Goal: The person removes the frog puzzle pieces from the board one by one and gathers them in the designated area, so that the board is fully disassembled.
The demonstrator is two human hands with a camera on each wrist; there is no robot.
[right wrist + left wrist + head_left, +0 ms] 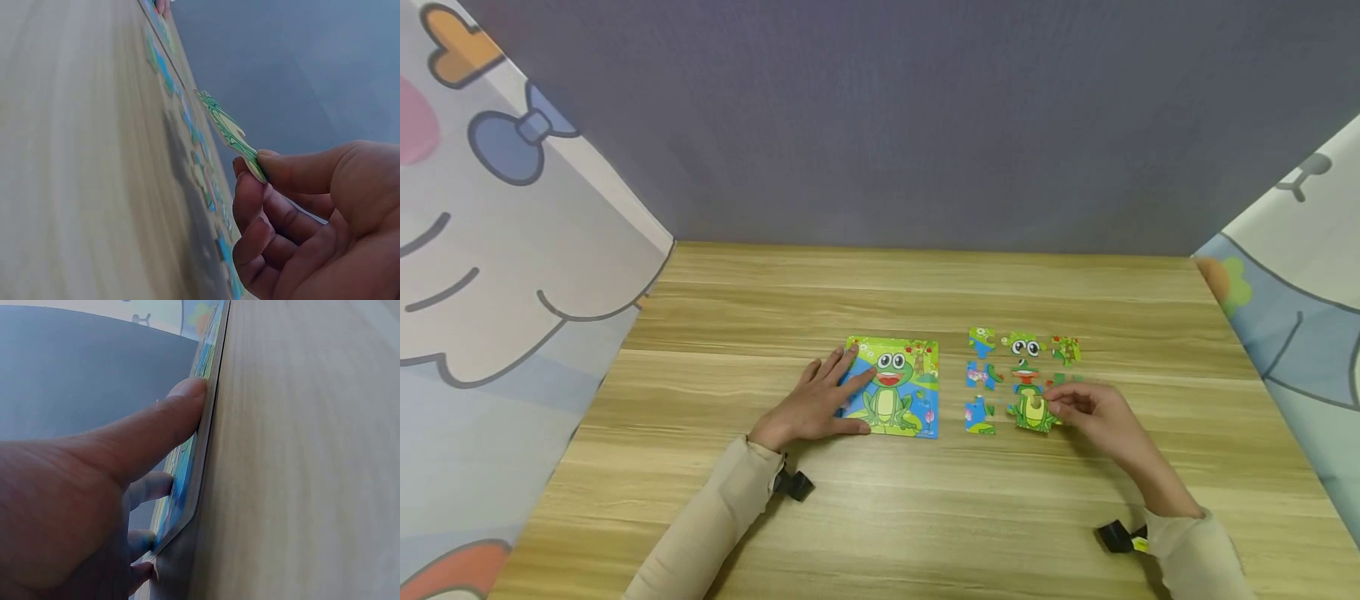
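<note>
My left hand (815,406) rests with spread, straight fingers on the left side of a square frog puzzle board (931,375). In the left wrist view, the thumb (169,419) presses on the board's edge, which lies flat on the table. Between thumb and fingertips, my right hand (1101,419) pinches a puzzle piece (228,130) showing the frog's green body and pale belly. It is raised and tilted above the table. Around it lie several loose pieces, among them the eyes piece (1026,347) and the red mouth piece (1025,375). My right fingers partly cover the pieces at right.
Loose pieces stand in rough rows right of the board, including a blue and green corner piece (979,417) and a tree piece (1065,350). The wooden table (925,525) meets a grey panel (925,125) at the back. Cartoon-printed walls flank both sides.
</note>
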